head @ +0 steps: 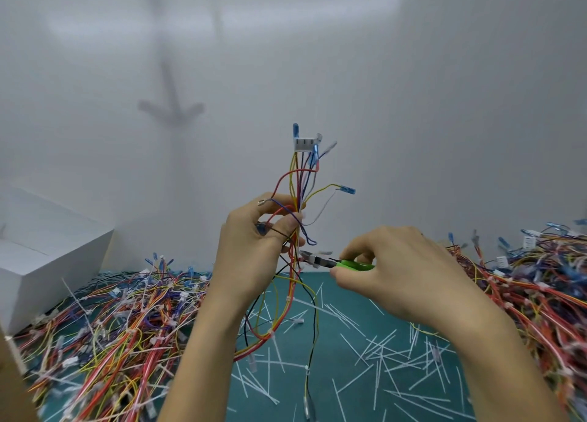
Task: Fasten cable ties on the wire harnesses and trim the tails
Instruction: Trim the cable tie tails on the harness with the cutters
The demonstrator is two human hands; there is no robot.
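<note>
Nearest, trimmed white tails [381, 351] are scattered on the green desk [286, 386], between two piles of harnesses [120, 320]. Above it, one wire harness [301, 180] is held upright in the closed grip of the left hand [254, 250]. Green-handled cutters [320, 260] are clasped by the right hand [400, 272], their blades set at the harness. Farther left, a white box [41, 247] is seen.

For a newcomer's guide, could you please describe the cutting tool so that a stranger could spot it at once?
Find the teal mat between the two wire heaps; above its far edge, the right hand grips small cutters. Their metal nose points left at the harness held upright by the left hand. They alone have bright green handles.
</note>
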